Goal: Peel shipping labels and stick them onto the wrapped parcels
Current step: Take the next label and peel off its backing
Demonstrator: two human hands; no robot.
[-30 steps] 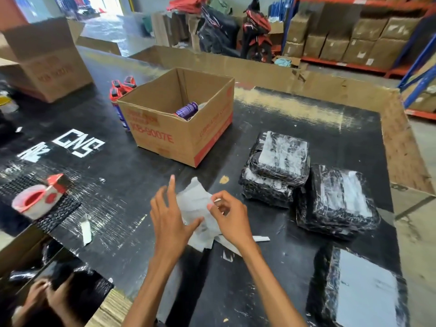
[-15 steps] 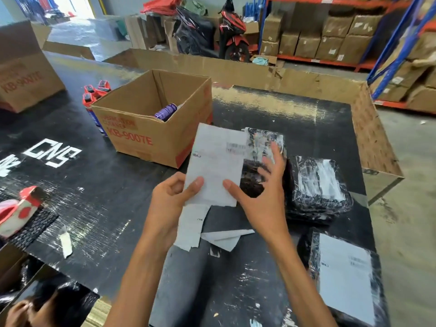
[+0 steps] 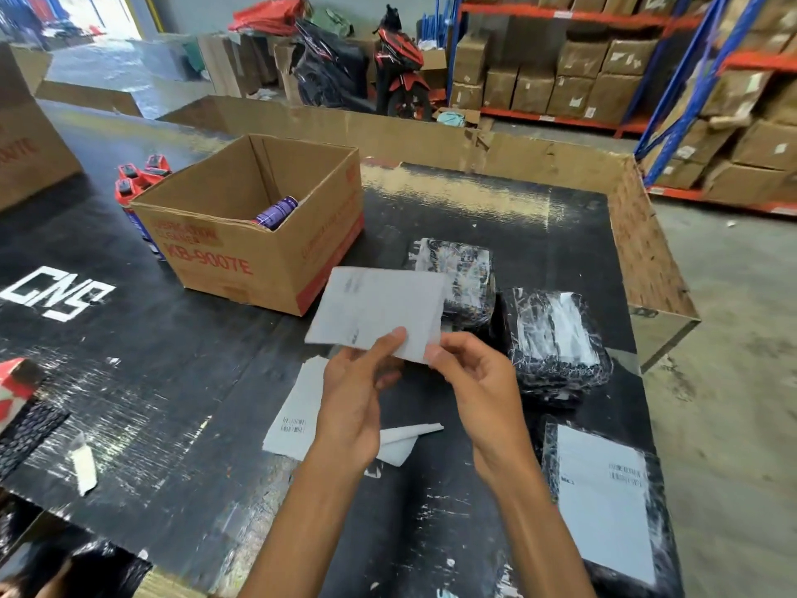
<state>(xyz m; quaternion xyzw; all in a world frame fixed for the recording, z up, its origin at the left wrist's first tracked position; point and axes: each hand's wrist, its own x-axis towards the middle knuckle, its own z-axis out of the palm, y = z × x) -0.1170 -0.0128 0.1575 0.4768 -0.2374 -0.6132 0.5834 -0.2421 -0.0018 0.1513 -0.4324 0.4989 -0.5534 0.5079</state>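
Note:
A white shipping label [image 3: 379,310] is held up over the black table, blurred and turned sideways. My left hand [image 3: 358,390] pinches its lower edge with thumb and fingers, and my right hand [image 3: 478,381] pinches its lower right corner. Beyond it lie two black wrapped parcels, one [image 3: 470,278] partly behind the label and one [image 3: 556,338] to its right. A third parcel [image 3: 604,502] at the near right carries a white label on top. More label sheets [image 3: 293,416] and a curled backing strip [image 3: 405,438] lie under my hands.
An open cardboard box [image 3: 241,252] with a purple can inside stands at the left, red-capped spray cans [image 3: 138,179] behind it. A tape dispenser [image 3: 13,390] is at the far left edge. A cardboard wall [image 3: 638,235] borders the table's far and right sides.
The label has turned from upright to sideways in my hands. My right hand has drawn back from the parcel and now pinches the label's corner.

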